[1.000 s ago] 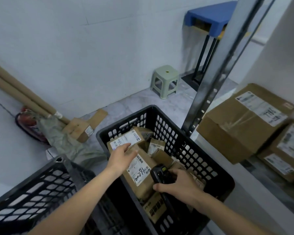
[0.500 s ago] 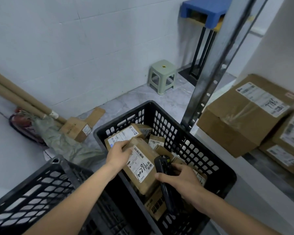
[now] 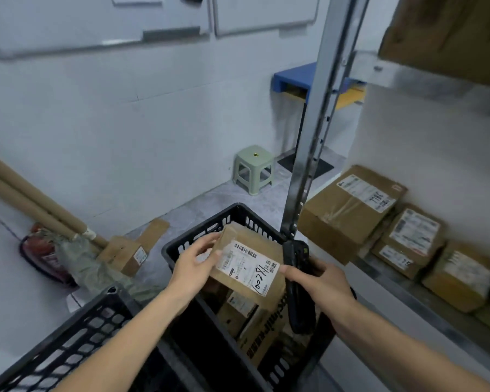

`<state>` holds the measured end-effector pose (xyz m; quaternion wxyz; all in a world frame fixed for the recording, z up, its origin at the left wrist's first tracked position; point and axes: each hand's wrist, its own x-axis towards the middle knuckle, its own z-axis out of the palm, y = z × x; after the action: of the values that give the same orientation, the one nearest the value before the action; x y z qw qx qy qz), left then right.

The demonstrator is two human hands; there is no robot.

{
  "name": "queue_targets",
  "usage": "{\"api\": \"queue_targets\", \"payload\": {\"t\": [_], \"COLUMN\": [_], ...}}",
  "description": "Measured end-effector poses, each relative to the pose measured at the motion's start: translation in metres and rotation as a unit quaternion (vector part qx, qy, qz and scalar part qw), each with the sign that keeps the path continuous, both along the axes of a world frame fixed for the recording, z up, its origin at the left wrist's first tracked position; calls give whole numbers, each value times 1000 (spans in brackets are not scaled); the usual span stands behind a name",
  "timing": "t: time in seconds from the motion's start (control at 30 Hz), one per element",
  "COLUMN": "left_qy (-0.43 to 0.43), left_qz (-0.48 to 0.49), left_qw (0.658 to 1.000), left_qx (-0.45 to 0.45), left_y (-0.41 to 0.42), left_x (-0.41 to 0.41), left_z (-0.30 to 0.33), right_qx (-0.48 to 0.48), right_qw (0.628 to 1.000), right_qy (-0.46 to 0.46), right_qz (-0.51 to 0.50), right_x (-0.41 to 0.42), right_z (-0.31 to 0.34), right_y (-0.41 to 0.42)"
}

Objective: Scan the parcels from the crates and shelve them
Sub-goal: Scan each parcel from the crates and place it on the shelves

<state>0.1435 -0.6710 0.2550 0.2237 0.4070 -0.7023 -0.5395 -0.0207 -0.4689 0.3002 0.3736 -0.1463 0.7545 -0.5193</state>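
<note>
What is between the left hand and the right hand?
The head view shows the labelled parcel between the left hand and right hand, which holds the scanner.

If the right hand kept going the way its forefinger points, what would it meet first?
Likely the parcel's label: the right hand, gripping the scanner, points its forefinger left, almost at the label's edge on the parcel held by the left hand. Depth is unclear.

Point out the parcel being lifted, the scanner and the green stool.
parcel (image 3: 249,263): head view, on its white label.
scanner (image 3: 297,292): head view, on its black body.
green stool (image 3: 254,158): head view, on its seat.
</note>
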Motion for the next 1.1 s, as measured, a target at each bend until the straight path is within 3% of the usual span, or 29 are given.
{"api": "queue_targets", "payload": {"t": [0.13, 0.53, 0.7, 1.1], "left_qy": [45, 57, 106, 151], "left_qz": [-27, -56, -106, -253], "left_qw": [999, 992, 985, 955], "left_qx": [-9, -98, -82, -40], "left_y": [29, 185, 269, 418], "left_x": [8, 22, 25, 23], "left_z": [45, 174, 236, 324], "right_qx": [-19, -93, -80, -71], "right_qw": [1000, 992, 994, 973], "right_qy": [19, 74, 53, 140], "right_qz": [-4, -49, -57, -168], "right_x": [10, 26, 46, 101], "right_z": [39, 193, 245, 342], "right_y": [34, 199, 297, 477]}}
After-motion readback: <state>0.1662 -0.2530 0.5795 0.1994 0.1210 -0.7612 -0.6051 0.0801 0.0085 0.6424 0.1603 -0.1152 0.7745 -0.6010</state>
